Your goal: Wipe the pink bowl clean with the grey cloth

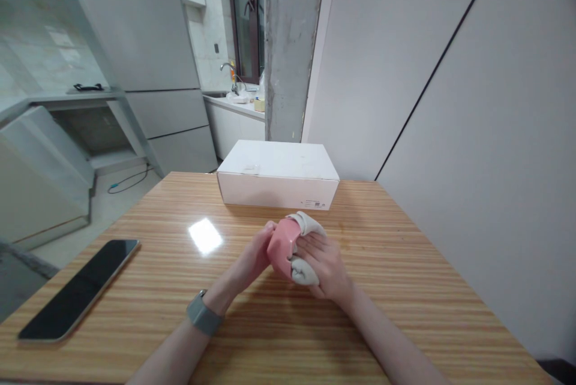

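Observation:
A smooth pink cup or small bowl (279, 247) is held tilted on its side above the table, its mouth turned to the right. My left hand (255, 254) is closed around its base and left side. On the other side, my right hand (327, 264) presses a pale grey cloth (304, 271) into the mouth, with the fingers partly hidden inside. Folds of the cloth stick out over the rim at top and bottom. A grey watch band circles my left wrist.
Beyond my hands, a white closed box (276, 188) sits at the far edge of the wooden table (180, 295). A black-screened phone (81, 292) lies at the left. A pale wall (472, 151) borders the right side; a fridge (144, 31) stands behind.

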A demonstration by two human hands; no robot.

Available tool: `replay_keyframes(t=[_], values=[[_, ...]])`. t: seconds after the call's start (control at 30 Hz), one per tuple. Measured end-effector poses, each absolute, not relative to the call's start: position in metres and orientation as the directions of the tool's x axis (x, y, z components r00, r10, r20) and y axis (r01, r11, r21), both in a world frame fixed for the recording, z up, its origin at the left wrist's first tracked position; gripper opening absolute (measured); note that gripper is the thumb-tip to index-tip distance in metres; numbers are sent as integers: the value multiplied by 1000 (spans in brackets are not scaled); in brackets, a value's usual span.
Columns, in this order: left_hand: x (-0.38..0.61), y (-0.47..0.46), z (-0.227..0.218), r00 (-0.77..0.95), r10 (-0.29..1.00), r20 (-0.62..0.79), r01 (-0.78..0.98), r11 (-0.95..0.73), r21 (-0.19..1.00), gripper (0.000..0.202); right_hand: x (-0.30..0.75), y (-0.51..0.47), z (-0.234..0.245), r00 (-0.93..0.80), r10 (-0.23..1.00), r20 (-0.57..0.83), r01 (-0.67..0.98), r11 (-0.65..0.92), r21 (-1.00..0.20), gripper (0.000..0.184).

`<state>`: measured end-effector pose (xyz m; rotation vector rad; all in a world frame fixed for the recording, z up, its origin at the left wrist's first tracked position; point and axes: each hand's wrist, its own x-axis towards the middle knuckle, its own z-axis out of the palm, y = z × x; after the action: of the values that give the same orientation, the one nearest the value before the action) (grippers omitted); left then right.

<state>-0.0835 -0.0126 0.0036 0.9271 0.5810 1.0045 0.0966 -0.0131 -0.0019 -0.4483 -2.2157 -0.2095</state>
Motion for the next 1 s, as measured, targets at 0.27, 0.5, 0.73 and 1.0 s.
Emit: replay_keyframes(t=[0.27,0.5,0.73,1.0], values=[[-87,-9,4,315,945,-89,-337,200,920,34,86,-18,-1,-646,149,748,321,943,89,45],[-88,-12,3,371,927,-63,-270,172,947,36,98,-13,-2,-588,359,725,359,919,-164,37],[-81,-13,3,499,866,-30,-388,254,886,48,99,-14,-1,-471,469,747,386,871,-303,29],[-79,-1,1,329,936,-121,-404,256,878,47,81,-21,1,-584,361,727,330,924,-193,38]])
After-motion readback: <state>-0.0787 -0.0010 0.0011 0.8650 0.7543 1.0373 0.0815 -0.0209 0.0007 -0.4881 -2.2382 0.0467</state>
